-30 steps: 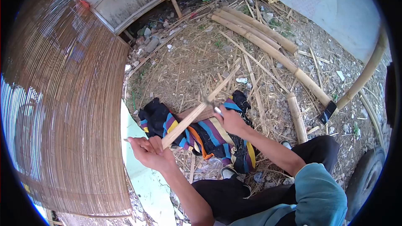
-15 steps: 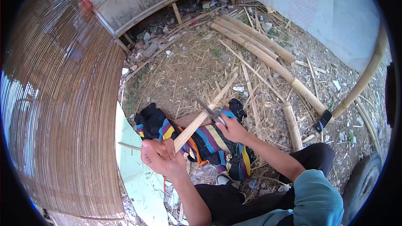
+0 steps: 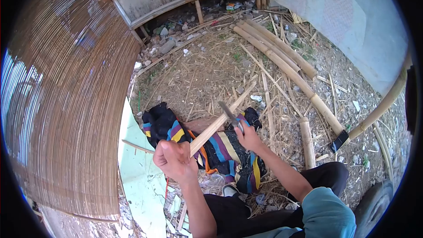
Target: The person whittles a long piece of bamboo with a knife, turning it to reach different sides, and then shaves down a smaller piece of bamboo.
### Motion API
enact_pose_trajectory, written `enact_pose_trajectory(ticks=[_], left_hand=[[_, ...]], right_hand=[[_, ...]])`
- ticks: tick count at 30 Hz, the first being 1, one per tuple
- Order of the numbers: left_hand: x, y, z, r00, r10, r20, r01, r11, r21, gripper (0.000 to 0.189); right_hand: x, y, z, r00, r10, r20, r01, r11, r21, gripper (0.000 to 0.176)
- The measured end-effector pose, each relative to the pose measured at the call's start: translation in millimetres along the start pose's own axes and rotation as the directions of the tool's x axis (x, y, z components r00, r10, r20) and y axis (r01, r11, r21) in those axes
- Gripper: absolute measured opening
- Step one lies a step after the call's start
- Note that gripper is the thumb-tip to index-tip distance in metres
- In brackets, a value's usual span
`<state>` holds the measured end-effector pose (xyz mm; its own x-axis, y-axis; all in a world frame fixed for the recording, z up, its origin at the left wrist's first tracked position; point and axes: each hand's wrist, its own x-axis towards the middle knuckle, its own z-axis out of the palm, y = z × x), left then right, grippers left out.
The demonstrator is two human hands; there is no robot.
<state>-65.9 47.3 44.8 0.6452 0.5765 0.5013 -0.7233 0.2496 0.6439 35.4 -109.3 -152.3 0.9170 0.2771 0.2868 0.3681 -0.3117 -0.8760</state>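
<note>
My left hand point(image 3: 178, 161) is closed around the near end of a split bamboo strip point(image 3: 210, 132). The pale strip slants up and away to the right, its far end over the littered ground. In my right hand point(image 3: 249, 137) is a knife point(image 3: 227, 111) with a dark blade and a metallic handle. Its blade lies across the strip at about mid-length, the tip pointing up and left. Beneath the strip and both hands lies a bunched striped cloth point(image 3: 224, 148) in black, yellow, purple and blue.
Long bamboo poles point(image 3: 282, 57) lie at the back right, with a shorter piece point(image 3: 307, 143) closer. A phone point(image 3: 339, 141) rests against a curved pole point(image 3: 379, 110). A slatted bamboo screen point(image 3: 75, 119) stands left, beside a pale green board point(image 3: 143, 194). A tyre point(image 3: 374, 207) is at lower right.
The view has shifted slightly, so the surroundings sit lower and further right. My hands still hold the strip and knife, with the blade still across the strip.
</note>
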Motion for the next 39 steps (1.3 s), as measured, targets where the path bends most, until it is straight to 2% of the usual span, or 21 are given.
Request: enact_pose_trajectory(ticks=[2,3,4,6,8,10,11,12,14,17,20,22,24,27,28,30,31,33,36,38,39], left_hand=[[5.1,-1.9,-5.2,0.996,0.006,-0.087,-0.004,1.000,0.028,0.044],[9.6,-2.9,-11.3,0.993,-0.002,-0.116,0.004,1.000,0.019,0.044],[11.7,-1.5,-11.5,0.992,0.006,-0.124,-0.005,1.000,0.010,0.044],[17.4,0.5,-9.6,0.958,-0.023,-0.284,0.028,0.999,0.015,0.043],[20.3,-4.8,-20.9,0.951,-0.016,-0.310,0.009,1.000,-0.025,0.042],[26.6,-4.3,-23.5,0.954,-0.021,-0.299,-0.012,0.994,-0.107,0.044],[26.5,-4.1,-17.1,0.929,-0.083,-0.360,0.061,0.996,-0.072,0.046],[25.4,-5.0,-17.3,0.930,-0.075,-0.359,0.051,0.996,-0.074,0.046],[24.4,-10.6,-21.6,0.962,-0.055,-0.268,0.040,0.997,-0.060,0.044],[24.5,-8.5,-17.9,0.966,-0.066,-0.249,0.056,0.997,-0.048,0.040],[26.3,-9.0,-19.0,0.976,-0.079,-0.201,0.081,0.997,0.000,0.036],[27.9,-12.1,-21.4,0.997,0.020,-0.073,0.021,0.855,0.519,0.030],[26.5,-4.3,-28.9,0.999,-0.008,-0.046,0.036,0.758,0.652,0.025],[25.6,7.4,-41.0,0.953,-0.302,-0.017,0.160,0.455,0.876,0.028],[25.5,13.0,-43.9,0.954,-0.300,-0.025,0.163,0.442,0.882,0.028],[24.5,26.0,-42.1,0.798,-0.582,-0.157,0.389,0.298,0.872,0.027],[22.4,32.5,-37.8,0.771,-0.621,-0.141,0.398,0.298,0.868,0.024],[20.2,26.7,-45.8,0.782,-0.613,-0.116,0.397,0.346,0.850,0.022],[18.3,24.2,-46.2,0.786,-0.612,-0.085,0.402,0.400,0.824,0.021],[19.5,28.9,-38.1,0.818,-0.564,-0.116,0.447,0.494,0.746,0.022],[21.4,33.1,-40.9,0.816,-0.571,-0.089,0.437,0.510,0.741,0.022]], right_hand=[[16.8,19.1,0.7,0.868,0.497,-0.007,-0.497,0.867,0.041,0.036],[24.5,27.4,-6.0,0.846,0.533,0.003,-0.532,0.846,-0.036,0.038],[27.0,42.8,-9.6,0.851,0.524,0.003,-0.524,0.851,-0.047,0.038],[31.0,56.5,-18.1,0.942,0.335,-0.003,-0.320,0.898,-0.304,0.042],[23.1,53.8,-26.5,0.919,0.394,0.029,-0.370,0.884,-0.287,0.043],[15.3,73.0,-25.4,0.948,0.318,0.010,-0.263,0.802,-0.537,0.045],[9.5,70.3,-34.6,0.829,0.522,0.202,-0.302,0.720,-0.624,0.045],[2.7,49.9,-45.3,0.625,0.697,0.350,-0.304,0.631,-0.714,0.045],[-19.0,69.4,-47.2,0.512,0.759,0.402,-0.230,0.572,-0.787,0.047],[-42.7,74.7,-57.3,0.618,0.706,0.346,-0.259,0.598,-0.759,0.047],[-30.4,48.3,-83.8,0.588,0.735,0.338,-0.235,0.555,-0.798,0.046],[-19.8,20.1,-101.2,0.705,0.662,0.255,-0.229,0.552,-0.802,0.041],[-10.6,-22.1,-122.9,0.792,0.574,0.207,-0.226,0.591,-0.774,0.040],[-3.9,-85.0,-148.4,0.878,0.449,0.165,-0.198,0.655,-0.730,0.039],[-3.6,-94.6,-155.0,0.876,0.449,0.178,-0.192,0.662,-0.724,0.039],[-7.1,-102.5,-167.9,0.942,0.279,0.187,-0.081,0.729,-0.680,0.035],[-11.7,-104.5,-170.3,0.940,0.279,0.194,-0.079,0.735,-0.674,0.035],[-18.5,-104.1,-173.2,0.946,0.277,0.168,-0.199,0.905,-0.376,0.029],[-26.9,-97.4,-171.2,0.916,0.374,0.143,-0.353,0.923,-0.152,0.024],[-29.6,-101.3,-174.4,0.908,0.404,0.112,-0.387,0.910,-0.147,0.029],[-30.9,-97.5,-175.6,0.947,0.315,0.060,-0.305,0.942,-0.137,0.028]])
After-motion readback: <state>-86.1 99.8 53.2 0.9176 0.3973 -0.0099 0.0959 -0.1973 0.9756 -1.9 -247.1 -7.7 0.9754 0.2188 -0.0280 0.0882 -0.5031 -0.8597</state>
